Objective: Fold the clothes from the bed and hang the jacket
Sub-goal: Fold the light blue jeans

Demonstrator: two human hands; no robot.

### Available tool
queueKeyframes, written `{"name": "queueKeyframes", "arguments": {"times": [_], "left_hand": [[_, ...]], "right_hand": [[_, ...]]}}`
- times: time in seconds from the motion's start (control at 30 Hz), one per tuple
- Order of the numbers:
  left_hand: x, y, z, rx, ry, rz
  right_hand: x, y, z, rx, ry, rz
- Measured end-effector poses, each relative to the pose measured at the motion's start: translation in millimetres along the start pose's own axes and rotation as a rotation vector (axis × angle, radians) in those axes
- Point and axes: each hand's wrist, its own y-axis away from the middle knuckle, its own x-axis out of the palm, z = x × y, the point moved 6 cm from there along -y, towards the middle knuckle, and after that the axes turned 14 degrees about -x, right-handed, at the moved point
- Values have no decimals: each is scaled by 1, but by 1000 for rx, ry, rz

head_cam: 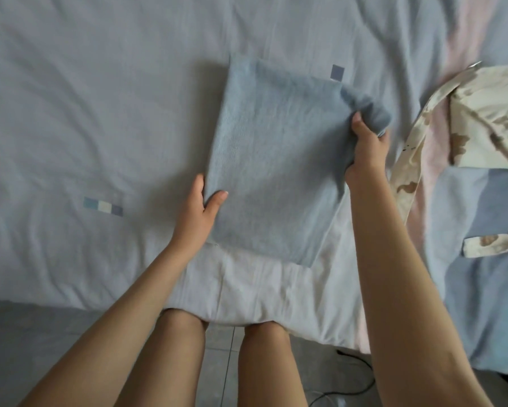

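- We see a plain, dusty blue-grey folded garment [270, 160].
- The bedsheet [100, 113] is pale grey-lilac; a row of small squares [103, 205] on it runs blue, cream, slate.
- At its right we find a pink band and blue blocks.
- The camouflage garment [487, 113] is cream, blotched brown.

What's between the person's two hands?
A folded blue garment, gripped by the left hand and right hand, seen in the head view.
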Motion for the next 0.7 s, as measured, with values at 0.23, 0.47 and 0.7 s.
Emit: {"name": "queueKeyframes", "arguments": {"times": [0.23, 0.47, 0.7], "left_hand": [[-4, 24, 9, -94, -212, -276], [-1, 12, 2, -14, -425, -355], [2, -18, -19, -93, -98, -133]], "right_hand": [[14, 50, 29, -754, 897, -62], [-11, 52, -34, -676, 1267, 353], [-38, 95, -49, -109, 626, 150]]}}
